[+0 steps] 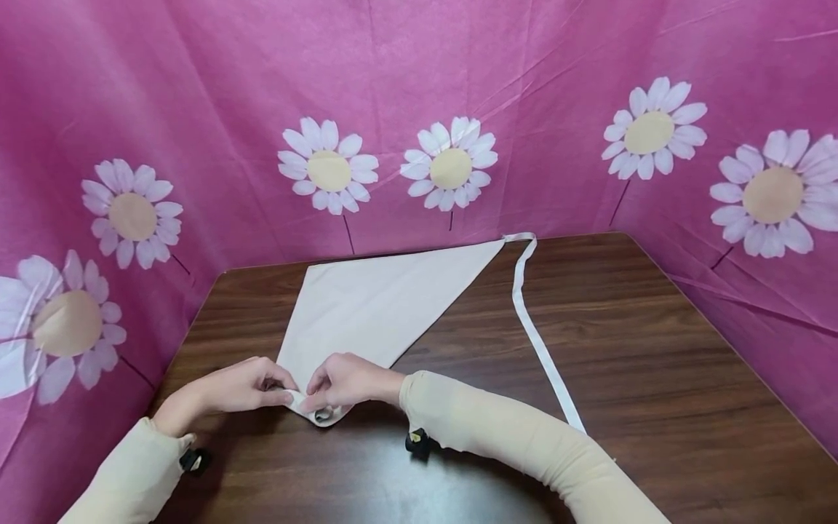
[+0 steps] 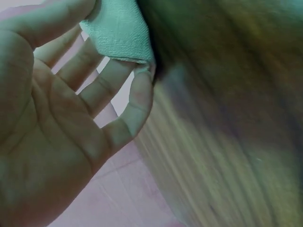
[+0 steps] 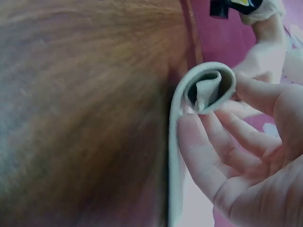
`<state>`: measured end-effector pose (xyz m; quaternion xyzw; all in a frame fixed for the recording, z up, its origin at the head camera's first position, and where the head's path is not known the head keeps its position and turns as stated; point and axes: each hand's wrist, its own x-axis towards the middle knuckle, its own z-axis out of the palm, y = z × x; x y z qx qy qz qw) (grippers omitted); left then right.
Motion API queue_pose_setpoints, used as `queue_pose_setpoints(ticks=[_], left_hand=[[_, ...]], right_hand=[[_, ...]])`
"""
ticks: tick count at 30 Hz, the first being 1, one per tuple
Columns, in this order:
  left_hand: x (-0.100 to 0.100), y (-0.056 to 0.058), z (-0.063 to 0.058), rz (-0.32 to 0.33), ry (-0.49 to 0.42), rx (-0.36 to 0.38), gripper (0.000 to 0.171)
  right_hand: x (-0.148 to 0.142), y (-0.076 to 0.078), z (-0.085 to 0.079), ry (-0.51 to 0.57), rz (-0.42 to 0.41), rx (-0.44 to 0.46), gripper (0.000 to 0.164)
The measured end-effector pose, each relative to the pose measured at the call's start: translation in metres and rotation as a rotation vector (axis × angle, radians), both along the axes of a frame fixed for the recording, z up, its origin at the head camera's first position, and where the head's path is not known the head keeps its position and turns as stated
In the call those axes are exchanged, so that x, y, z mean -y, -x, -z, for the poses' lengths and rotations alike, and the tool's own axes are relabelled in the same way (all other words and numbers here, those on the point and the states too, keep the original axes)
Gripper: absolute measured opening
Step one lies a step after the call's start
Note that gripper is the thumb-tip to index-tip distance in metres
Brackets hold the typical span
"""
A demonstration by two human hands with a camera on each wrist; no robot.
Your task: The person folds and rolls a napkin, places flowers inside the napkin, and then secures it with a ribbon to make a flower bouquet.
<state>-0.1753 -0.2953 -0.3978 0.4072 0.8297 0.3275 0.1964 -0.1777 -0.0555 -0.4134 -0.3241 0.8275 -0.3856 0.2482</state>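
A cream cloth (image 1: 380,306) lies flat on the table, tapering to a point at the far right, where a long white strap (image 1: 542,353) trails off. Its near end is curled into a small roll (image 3: 187,82), whose open spiral end shows in the right wrist view. My left hand (image 1: 238,384) pinches the left side of this roll between thumb and fingers. On the other side my right hand (image 1: 353,380) holds the roll, thumb on one face and fingertips on the other. In the left wrist view the cloth's folded edge (image 2: 120,40) sits at the left fingertips.
The dark wood table (image 1: 641,349) is walled at the back and sides by a pink curtain (image 1: 419,65) with large white daisies. The strap runs down the table toward my right sleeve (image 1: 517,429). A black wrist camera (image 1: 417,442) hangs beneath my right wrist.
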Motion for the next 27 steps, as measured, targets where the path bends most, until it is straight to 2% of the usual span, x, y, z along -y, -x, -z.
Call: queue_pose_setpoints(ticks=[2,6,9,12,15,18,21,27], left_hand=[[-0.002,0.002,-0.002,-0.010,0.010,0.036,0.010],[-0.004,0.004,-0.002,-0.069,0.068,0.052,0.014],[-0.002,0.004,0.000,-0.128,0.114,0.013,0.017],[0.002,0.004,0.004,-0.158,0.121,-0.063,0.015],[0.004,0.003,0.008,-0.130,0.073,-0.178,0.015],[0.002,-0.001,0.010,-0.085,0.024,-0.247,0.025],[-0.003,-0.006,0.010,-0.068,0.031,-0.266,0.031],[-0.007,-0.008,0.009,-0.108,0.112,-0.276,0.030]], right_hand=[[0.002,-0.001,0.002,-0.004,0.013,-0.012,0.016],[0.003,-0.004,0.005,0.014,0.061,0.068,0.012],[0.003,-0.003,0.009,0.021,0.084,0.114,0.009],[0.001,-0.002,0.012,0.031,0.092,0.163,0.008],[0.000,-0.001,0.013,0.037,0.088,0.188,0.009],[-0.001,-0.001,0.013,0.029,0.087,0.191,0.008],[-0.002,0.000,0.013,0.035,0.102,0.210,0.006],[-0.003,0.002,0.016,0.081,0.115,0.209,0.012]])
